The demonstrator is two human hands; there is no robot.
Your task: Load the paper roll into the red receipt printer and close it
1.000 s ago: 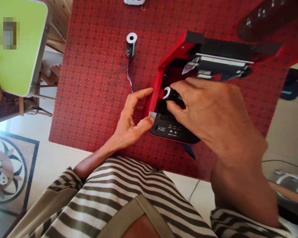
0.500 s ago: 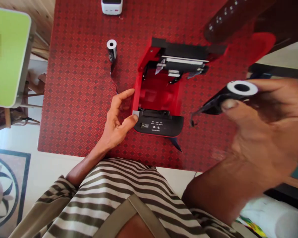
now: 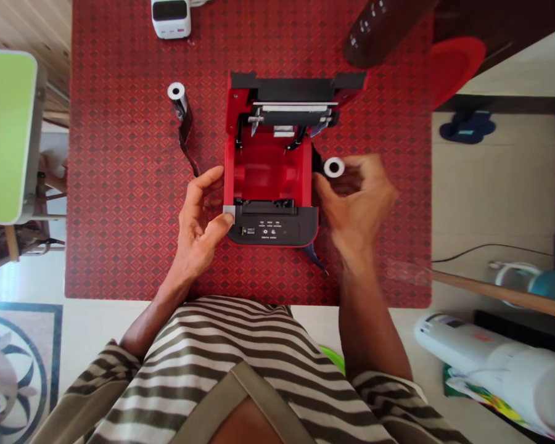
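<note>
Our right hand (image 3: 357,196) grips the white-ended roll (image 3: 334,167), its axis pointing roughly up towards us, just right of the open red machine (image 3: 269,180), whose left side our left hand (image 3: 200,232), loosely spread, touches.

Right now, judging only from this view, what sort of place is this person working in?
Probably a room in a home: a patterned red table, a flower design set in the pale floor, and what look like dark slippers lying on it. A small shop is possible too.
</note>
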